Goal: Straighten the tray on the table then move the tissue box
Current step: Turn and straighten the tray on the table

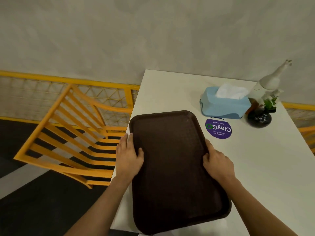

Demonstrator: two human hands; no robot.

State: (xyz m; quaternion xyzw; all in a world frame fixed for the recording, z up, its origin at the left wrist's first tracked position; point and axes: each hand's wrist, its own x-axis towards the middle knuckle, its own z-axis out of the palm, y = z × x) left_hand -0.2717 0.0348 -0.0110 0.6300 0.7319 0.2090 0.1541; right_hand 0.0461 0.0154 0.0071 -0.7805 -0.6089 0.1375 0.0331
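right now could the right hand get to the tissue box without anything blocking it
Probably yes. The right hand grips the tray edge, and between it and the tissue box lies only bare table and a flat purple sticker. The vase stands off to the box's side.

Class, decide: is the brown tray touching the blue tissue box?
Apart. The head view shows bare table between the tray and the tissue box.

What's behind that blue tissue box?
Behind the tissue box stands a white figurine, with a small plant in a dark round vase beside it. Something brown shows at the box's back corner; the box covers the rest.
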